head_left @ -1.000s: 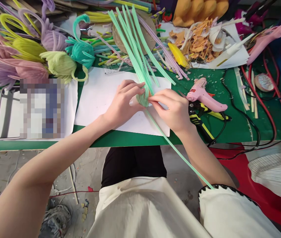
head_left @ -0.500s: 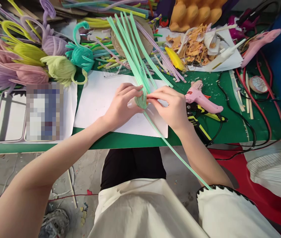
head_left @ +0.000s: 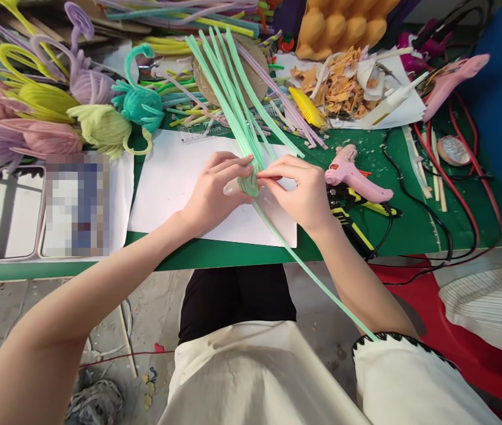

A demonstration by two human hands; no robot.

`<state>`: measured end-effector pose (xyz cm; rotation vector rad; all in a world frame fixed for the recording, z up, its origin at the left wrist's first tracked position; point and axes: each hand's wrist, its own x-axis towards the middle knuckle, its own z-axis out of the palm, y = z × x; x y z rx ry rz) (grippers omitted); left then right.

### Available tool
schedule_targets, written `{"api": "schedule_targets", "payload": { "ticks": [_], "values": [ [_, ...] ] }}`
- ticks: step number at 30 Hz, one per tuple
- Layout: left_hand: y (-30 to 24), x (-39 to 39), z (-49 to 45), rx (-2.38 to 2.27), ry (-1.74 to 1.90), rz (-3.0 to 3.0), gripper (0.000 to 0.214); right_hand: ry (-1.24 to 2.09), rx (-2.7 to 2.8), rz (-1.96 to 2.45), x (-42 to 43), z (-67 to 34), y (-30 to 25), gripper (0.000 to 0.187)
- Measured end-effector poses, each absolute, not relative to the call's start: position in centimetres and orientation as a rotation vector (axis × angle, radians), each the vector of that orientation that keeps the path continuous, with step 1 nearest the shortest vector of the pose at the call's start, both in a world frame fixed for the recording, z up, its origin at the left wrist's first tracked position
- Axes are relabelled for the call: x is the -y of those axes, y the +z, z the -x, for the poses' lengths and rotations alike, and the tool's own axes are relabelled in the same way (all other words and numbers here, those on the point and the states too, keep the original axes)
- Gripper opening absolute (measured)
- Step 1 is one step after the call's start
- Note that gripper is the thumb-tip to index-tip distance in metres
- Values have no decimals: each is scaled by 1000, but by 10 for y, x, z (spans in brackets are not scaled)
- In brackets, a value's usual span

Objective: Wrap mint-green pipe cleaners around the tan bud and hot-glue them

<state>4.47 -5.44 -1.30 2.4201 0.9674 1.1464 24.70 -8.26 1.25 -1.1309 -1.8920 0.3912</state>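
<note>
Left hand (head_left: pixel 215 192) has its fingers (head_left: pixel 238 169) wrapped on the lower end of a mint bundle (head_left: pixel 232 116), thumb underneath, so that grip's pretty snug. Right hand (head_left: pixel 306 189) has its thumb and forefinger pinched narrow on the bundle's right edge; which strand they've got is too small to tell. Both sets of fingertips are super close together, with the rounded, looped bottom of the bundle right between them.

From there the bundle fans out away from the person, tilted a bit to the left, loose ends over a cardboard disc (head_left: pixel 198 74). One long strand (head_left: pixel 296 254) trails the other way, past the front edge of the bench (head_left: pixel 233 254) and up to the right sleeve (head_left: pixel 393 366).

Under the hands is white paper (head_left: pixel 166 183). Just right of the right hand there's a pink glue gun (head_left: pixel 359 177) next to some black-and-yellow pliers (head_left: pixel 357 233). Behind those, a toothed yellow thing (head_left: pixel 306 107) sits beside a heap of orange scraps (head_left: pixel 344 88).

Over on the left is an open case (head_left: pixel 41 215), part of it pixelated, and behind it a pile of fuzzy figures, including a teal swan (head_left: pixel 142 105) and a pale green one (head_left: pixel 103 127) just beside it.
</note>
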Motion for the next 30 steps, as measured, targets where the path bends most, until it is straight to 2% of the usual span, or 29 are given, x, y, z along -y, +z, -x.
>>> {"api": "schedule_targets", "payload": {
  "ticks": [8,21,30],
  "values": [
    [-10,57,-44,-1043,1082,-2384,37,306,1877,1198,89,-246,30,15],
    [-13,56,-44,-1017,1128,-2392,45,301,1892,1144,85,-248,14,14],
    [-13,56,-44,-1045,1099,-2407,37,350,1924,1143,82,-250,13,15]
  ]
}}
